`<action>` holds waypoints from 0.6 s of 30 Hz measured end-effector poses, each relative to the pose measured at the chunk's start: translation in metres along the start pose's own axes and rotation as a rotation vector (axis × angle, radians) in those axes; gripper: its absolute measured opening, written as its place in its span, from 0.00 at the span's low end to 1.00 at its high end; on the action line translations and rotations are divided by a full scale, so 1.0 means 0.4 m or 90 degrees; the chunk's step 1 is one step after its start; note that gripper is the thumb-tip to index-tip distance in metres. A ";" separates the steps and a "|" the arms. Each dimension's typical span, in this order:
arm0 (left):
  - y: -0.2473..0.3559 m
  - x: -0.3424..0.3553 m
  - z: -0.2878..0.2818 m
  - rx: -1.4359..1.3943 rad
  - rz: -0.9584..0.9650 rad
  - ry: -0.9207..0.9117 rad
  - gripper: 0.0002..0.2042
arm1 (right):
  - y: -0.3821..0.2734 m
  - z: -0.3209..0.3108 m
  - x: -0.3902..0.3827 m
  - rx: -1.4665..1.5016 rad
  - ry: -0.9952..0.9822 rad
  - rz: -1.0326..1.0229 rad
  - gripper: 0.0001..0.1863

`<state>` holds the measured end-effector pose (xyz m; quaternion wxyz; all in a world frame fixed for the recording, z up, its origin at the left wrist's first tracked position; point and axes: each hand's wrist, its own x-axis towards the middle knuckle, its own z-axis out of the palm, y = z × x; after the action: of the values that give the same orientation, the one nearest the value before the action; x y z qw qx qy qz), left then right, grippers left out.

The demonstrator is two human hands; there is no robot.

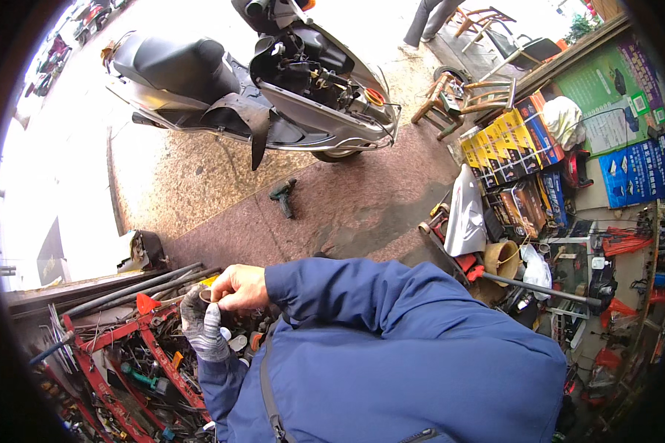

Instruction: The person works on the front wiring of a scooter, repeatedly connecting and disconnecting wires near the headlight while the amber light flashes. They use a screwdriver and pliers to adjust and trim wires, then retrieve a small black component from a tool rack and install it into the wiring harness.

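At the lower left, over a heap of tools, my two hands meet. My left hand [204, 325] wears a grey-and-white knit glove, and its fingers are pinched together. My right hand [242, 286] is bare, with fingers curled in against the glove's fingertips. Between them shows a small brownish ring-shaped piece [205, 296]; its kind is too small to tell, and the fingers partly cover it. A bit of yellow lies just behind the fingertips.
A silver scooter [303, 125] with its front panel off stands ahead. A cordless drill [283, 198] lies on the floor. Left are a red metal frame [100, 369] and long bars [137, 289]. Strapped boxes [506, 148], a wooden chair [447, 103] and a white panel [465, 214] stand right.
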<state>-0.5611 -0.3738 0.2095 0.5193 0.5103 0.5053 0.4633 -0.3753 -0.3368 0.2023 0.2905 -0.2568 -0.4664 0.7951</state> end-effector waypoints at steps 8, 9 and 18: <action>0.063 0.054 0.175 -0.042 -0.014 -0.096 0.23 | -0.044 -0.107 -0.118 -0.059 0.113 -0.124 0.13; 0.064 0.055 0.189 -0.034 -0.003 -0.097 0.24 | -0.050 -0.113 -0.137 -0.002 0.107 -0.083 0.13; 0.053 0.066 0.218 0.020 0.124 -0.150 0.27 | -0.109 -0.075 -0.207 0.071 0.222 -0.041 0.11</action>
<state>-0.4717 -0.3517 0.2267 0.5197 0.6156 0.3961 0.4406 -0.2874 -0.3597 0.2397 0.4061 -0.3593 -0.3722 0.7533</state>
